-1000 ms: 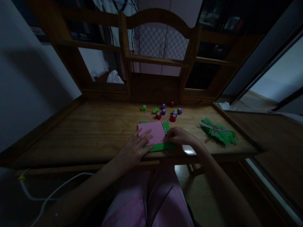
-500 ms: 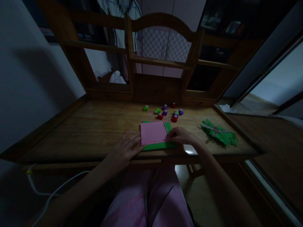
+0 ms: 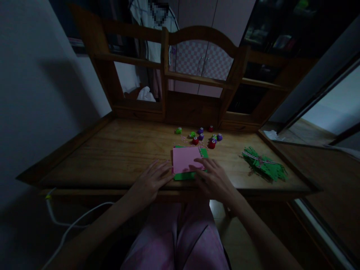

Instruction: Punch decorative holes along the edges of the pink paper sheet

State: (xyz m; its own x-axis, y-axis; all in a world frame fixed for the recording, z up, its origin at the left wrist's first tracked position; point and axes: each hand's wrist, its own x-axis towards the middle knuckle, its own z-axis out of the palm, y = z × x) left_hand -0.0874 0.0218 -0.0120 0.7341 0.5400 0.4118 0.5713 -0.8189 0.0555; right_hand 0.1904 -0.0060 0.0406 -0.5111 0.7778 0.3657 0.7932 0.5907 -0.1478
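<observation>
A pink sheet of paper (image 3: pixel 184 159) lies on a larger green sheet (image 3: pixel 182 176) near the desk's front edge. Small cut-out marks run along the pink sheet's right side. My left hand (image 3: pixel 153 180) rests with fingers spread at the left edge of the sheets. Over their lower right part is my right hand (image 3: pixel 212 178), its fingers apart and holding nothing; it hides that corner. Just behind the paper stand several small craft punches in red (image 3: pixel 195 141), purple (image 3: pixel 201 137) and green (image 3: pixel 179 131), with tiny pink paper bits scattered among them.
A bundle of cut green paper strips (image 3: pixel 264 165) lies on the right of the wooden desk (image 3: pixel 112 153). A wooden shelf frame (image 3: pixel 194 101) rises along the back. A white cable (image 3: pixel 73 225) hangs at the lower left.
My right hand has let go of the sheets' right edge and opened, moving toward me over the lower right corner. My left hand stays at the left edge. The view has shifted slightly.
</observation>
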